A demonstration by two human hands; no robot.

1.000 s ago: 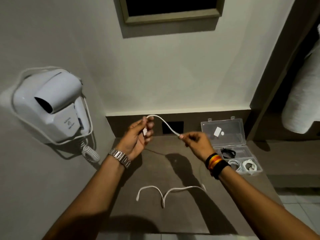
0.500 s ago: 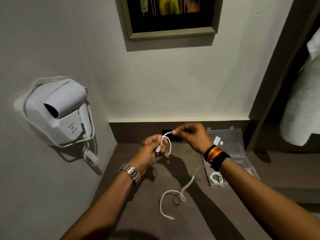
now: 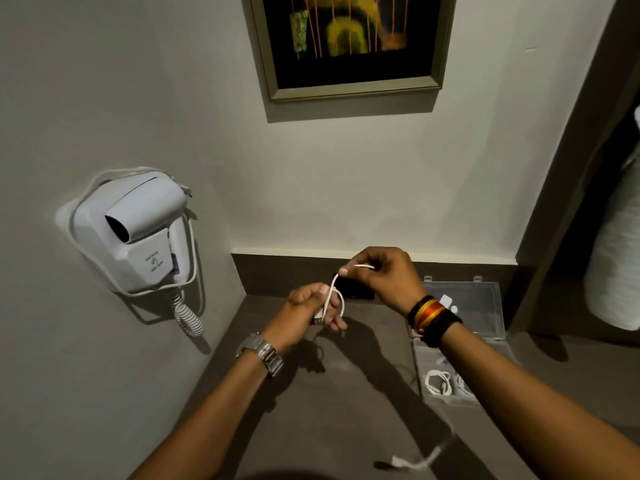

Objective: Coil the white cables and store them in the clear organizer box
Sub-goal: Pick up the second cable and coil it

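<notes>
A thin white cable (image 3: 333, 289) runs in a small loop between both hands above the dark counter. My left hand (image 3: 304, 313) pinches the plug end and the loop's base. My right hand (image 3: 384, 275) grips the cable higher up and to the right. The cable's free tail hangs below my right forearm, and its blurred end (image 3: 414, 462) is low near the counter's front. The clear organizer box (image 3: 485, 344) stands open at the right, its lid leaning on the back ledge. Coiled white cables (image 3: 439, 383) lie in its front compartments.
A white wall-mounted hair dryer (image 3: 135, 230) with a curly cord hangs on the left wall. A framed picture (image 3: 349, 43) is on the back wall. A dark socket plate (image 3: 356, 289) sits on the back ledge behind my hands. A white towel (image 3: 620, 258) hangs at the far right.
My right hand has risen up and to the right, drawing the loop tighter at my left hand. The loose tail has been pulled off the counter and toward the right front. The view has tilted upward.
</notes>
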